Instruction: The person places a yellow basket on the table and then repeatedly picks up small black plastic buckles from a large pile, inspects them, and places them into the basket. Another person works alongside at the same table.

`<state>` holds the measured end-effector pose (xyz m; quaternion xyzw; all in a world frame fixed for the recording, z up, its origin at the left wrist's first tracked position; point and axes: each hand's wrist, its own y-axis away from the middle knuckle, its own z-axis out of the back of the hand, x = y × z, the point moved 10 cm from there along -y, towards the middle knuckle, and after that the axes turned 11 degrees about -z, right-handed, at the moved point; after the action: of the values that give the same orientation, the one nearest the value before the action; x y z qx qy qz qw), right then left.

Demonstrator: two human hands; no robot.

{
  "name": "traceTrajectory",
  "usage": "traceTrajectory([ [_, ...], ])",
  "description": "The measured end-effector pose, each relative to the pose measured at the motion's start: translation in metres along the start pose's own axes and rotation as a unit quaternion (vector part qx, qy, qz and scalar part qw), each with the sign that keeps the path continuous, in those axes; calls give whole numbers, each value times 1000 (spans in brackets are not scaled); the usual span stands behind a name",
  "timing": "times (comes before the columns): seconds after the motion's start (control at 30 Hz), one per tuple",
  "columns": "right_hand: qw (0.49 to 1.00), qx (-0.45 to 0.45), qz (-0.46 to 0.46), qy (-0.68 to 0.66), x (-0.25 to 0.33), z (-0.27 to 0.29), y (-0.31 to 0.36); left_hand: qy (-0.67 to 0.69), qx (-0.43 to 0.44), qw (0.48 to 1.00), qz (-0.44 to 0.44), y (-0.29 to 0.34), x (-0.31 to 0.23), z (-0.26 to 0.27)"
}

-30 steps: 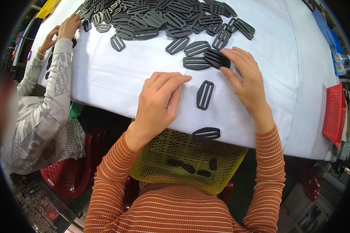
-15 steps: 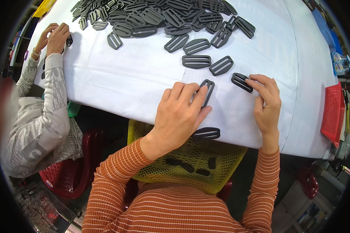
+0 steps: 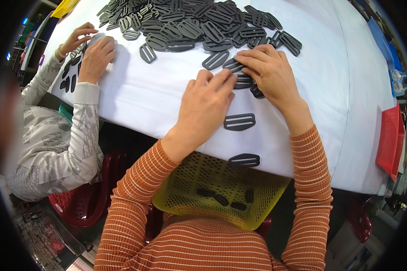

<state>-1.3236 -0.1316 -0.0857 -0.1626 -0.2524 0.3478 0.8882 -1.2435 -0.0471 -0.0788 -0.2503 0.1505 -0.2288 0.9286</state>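
Note:
A large heap of black slide buckles point(image 3: 190, 29) lies across the far part of the white-covered table. My right hand point(image 3: 273, 77) reaches to its near edge, thumb and fingertips closing on one slide buckle point(image 3: 233, 65). Under that palm another buckle point(image 3: 256, 91) is partly covered. Fingers apart, my left hand point(image 3: 205, 106) has its fingertips at the left end of a further buckle point(image 3: 244, 82). Nearer to me lie one loose buckle point(image 3: 239, 122) and another at the table's front edge point(image 3: 244, 160).
A yellow perforated basket point(image 3: 276, 203) sits at my lap beneath the table edge, with several dark pieces in it. At the left a co-worker's hands point(image 3: 97, 58) handle buckles. A red basket point(image 3: 390, 142) stands at the table's right side.
Both hands have moved away from me toward the heap. The buckle under my left fingers now lies free on the cloth, turned sideways. My right hand has left its buckle's former spot.

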Motion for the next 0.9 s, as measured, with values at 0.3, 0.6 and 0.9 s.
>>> traceTrajectory([
  [0.3,996,-4,-78,-44,-13,14,7,188,-11,977,103,12,22,7],
  [0.6,996,25,-81,-25,-18,13,16,35,34,998,29,2,41,2],
  [0.9,981,38,-167,-96,-34,22,26,147,-19,984,102,41,47,19],
])
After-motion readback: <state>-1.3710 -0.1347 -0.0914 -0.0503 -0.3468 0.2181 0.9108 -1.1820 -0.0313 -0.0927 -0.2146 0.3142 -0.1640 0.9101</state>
